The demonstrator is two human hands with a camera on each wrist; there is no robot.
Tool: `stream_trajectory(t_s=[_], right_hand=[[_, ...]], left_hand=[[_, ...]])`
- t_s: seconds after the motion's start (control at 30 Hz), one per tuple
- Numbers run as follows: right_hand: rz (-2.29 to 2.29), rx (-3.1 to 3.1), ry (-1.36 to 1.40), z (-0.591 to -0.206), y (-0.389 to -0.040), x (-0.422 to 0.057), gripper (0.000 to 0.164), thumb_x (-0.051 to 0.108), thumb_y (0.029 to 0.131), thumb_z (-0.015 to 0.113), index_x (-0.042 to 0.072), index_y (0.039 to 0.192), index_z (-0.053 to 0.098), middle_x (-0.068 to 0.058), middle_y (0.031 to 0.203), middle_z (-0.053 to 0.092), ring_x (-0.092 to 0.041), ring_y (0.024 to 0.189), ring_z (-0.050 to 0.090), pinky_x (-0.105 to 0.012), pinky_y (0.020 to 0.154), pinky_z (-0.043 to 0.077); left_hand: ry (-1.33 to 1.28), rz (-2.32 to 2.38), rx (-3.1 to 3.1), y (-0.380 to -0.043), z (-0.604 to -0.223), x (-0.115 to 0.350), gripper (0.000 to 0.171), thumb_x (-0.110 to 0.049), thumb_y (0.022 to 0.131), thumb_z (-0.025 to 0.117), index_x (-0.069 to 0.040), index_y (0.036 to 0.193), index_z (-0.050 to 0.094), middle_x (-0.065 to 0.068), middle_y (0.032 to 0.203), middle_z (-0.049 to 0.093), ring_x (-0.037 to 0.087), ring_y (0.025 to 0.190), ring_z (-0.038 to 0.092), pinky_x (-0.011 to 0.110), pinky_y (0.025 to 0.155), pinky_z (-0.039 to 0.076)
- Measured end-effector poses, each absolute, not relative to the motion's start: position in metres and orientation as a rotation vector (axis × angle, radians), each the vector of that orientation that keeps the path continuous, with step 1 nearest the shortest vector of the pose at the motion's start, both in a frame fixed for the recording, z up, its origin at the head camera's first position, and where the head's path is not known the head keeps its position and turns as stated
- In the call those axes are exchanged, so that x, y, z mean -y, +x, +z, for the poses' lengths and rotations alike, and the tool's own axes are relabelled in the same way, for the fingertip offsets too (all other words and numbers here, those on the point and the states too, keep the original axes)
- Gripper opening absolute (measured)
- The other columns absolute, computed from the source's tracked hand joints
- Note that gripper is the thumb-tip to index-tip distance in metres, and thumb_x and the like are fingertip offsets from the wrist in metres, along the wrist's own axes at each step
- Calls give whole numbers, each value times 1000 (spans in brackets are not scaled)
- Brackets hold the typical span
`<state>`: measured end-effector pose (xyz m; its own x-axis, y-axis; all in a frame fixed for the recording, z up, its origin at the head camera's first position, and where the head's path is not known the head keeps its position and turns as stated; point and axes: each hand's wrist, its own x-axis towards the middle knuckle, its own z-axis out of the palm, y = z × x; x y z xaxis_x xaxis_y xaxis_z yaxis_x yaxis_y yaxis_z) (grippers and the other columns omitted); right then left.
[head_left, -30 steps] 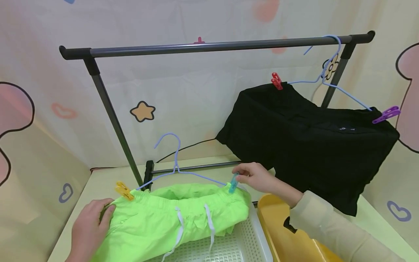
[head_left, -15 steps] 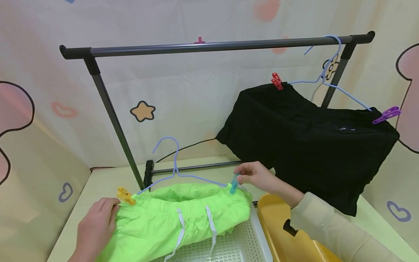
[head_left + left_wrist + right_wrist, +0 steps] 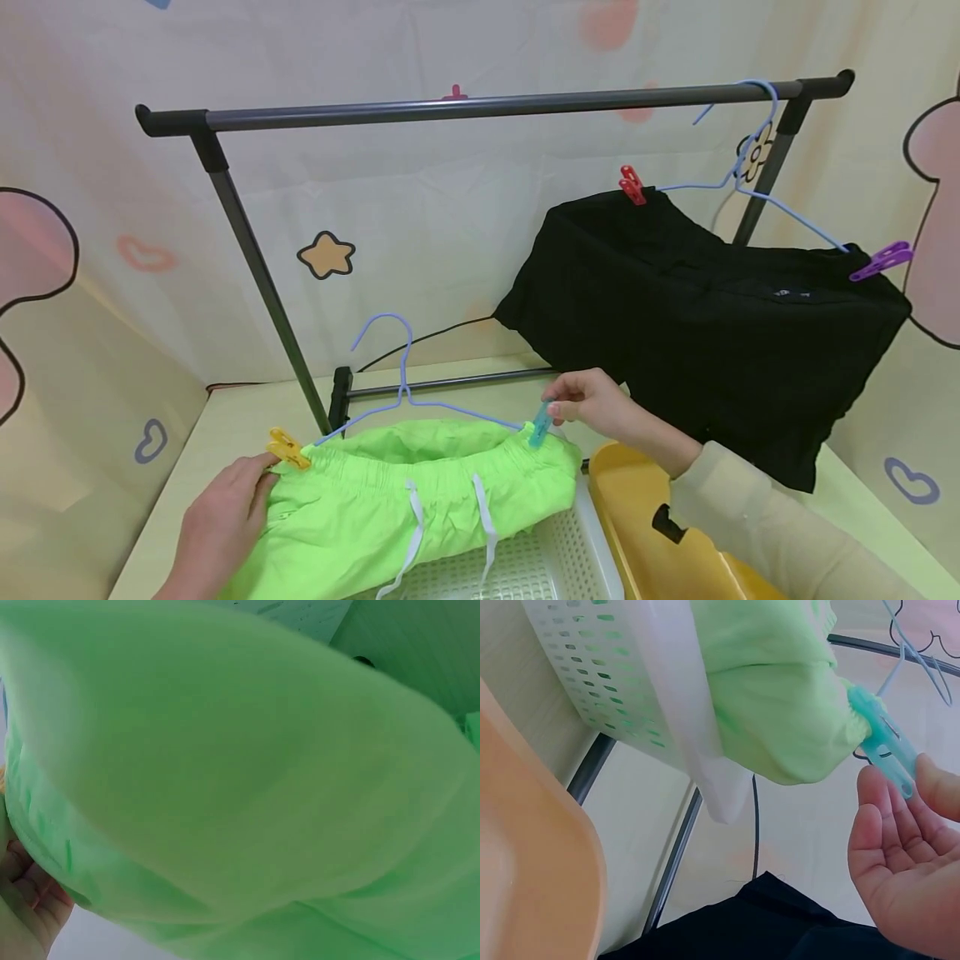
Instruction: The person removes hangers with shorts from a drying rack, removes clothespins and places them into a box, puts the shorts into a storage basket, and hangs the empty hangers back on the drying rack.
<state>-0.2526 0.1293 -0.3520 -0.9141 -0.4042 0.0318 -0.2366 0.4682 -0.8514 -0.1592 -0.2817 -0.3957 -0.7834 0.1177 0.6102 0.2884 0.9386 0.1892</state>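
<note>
Bright green shorts [image 3: 360, 508] with white drawstrings hang by the waistband from a blue hanger [image 3: 405, 392]. A yellow clothespin [image 3: 288, 448] clips the left end of the waistband to it. At the right end, my right hand [image 3: 600, 410] pinches a teal clothespin [image 3: 541, 423]; in the right wrist view that clothespin [image 3: 885, 742] bites the waistband, between thumb and fingers. Just below the yellow clothespin, my left hand [image 3: 228, 521] grips the side of the shorts. Cloth fills most of the left wrist view, partly hiding that hand's fingers [image 3: 34, 889].
A dark rack bar [image 3: 480, 108] spans above. Black shorts [image 3: 705, 325] hang on its right from another hanger, held by red [image 3: 632, 185] and purple [image 3: 882, 261] clothespins. Under the green shorts is a white basket [image 3: 600, 533], beside a yellow bin [image 3: 637, 500].
My left hand and the left end of the green shorts have shifted slightly right. The blue hanger's hook has dipped a little. My right hand keeps its pinch on the teal clothespin, drifting slightly right.
</note>
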Motion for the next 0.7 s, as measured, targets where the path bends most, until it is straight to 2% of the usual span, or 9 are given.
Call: stream_trajectory(t_s=[0.2,0.27,0.33,0.4,0.47,0.53,0.6,0.7], right_hand=[[-1423,-2555,-568,-349,-248,-130,10,4,81,60,-5,84,61,-10,73,61,-14,63,57,-28,66,50],[-1426,-2552,-555,-348,-247,-130,9,3,80,61,-5,83,61,-9,72,61,-14,62,57,-30,66,50],[-1420,-2554,-537,-347,-245,-130,8,3,80,61,-4,82,62,-8,71,61,-15,62,57,-31,66,50],[-1420,-2553,-529,-345,-244,-131,8,3,80,62,-4,81,62,-8,71,61,-15,62,58,-33,68,51],[-1423,-2553,-531,-344,-243,-131,7,3,79,62,-4,81,62,-8,72,61,-16,61,58,-34,68,52],[-1431,-2552,-533,-343,-243,-132,7,2,79,62,-5,81,62,-9,72,62,-16,61,58,-31,68,52],[-1441,-2553,-541,-342,-243,-133,7,2,79,62,-5,81,63,-10,73,62,-17,61,59,-29,66,52],[-1449,-2560,-540,-341,-243,-134,8,2,79,62,-5,81,62,-10,74,63,-17,61,59,-27,65,51]], left_hand=[[-345,-290,2372,-159,-398,285,25,-2,66,69,-8,89,63,0,78,62,19,72,60,33,49,45],[-351,-274,2348,-159,-399,286,19,-6,69,67,-9,88,63,0,78,63,20,70,60,32,46,44],[-354,-264,2326,-160,-400,286,9,-15,79,60,-9,86,62,1,77,63,20,68,61,31,44,43],[-347,-254,2316,-160,-400,287,12,-20,84,55,-10,84,62,1,76,64,20,64,60,30,41,41],[-329,-245,2315,-159,-400,287,13,-21,84,54,-10,83,61,1,75,64,20,58,59,28,39,38],[-308,-238,2323,-159,-400,287,8,-17,79,59,-10,82,60,1,74,63,20,54,57,27,38,36],[-296,-231,2321,-159,-400,287,14,-23,83,55,-10,81,59,0,72,63,19,49,54,25,37,33],[-295,-228,2302,-158,-399,288,44,-43,93,34,-9,79,59,0,70,61,17,45,51,23,37,31]])
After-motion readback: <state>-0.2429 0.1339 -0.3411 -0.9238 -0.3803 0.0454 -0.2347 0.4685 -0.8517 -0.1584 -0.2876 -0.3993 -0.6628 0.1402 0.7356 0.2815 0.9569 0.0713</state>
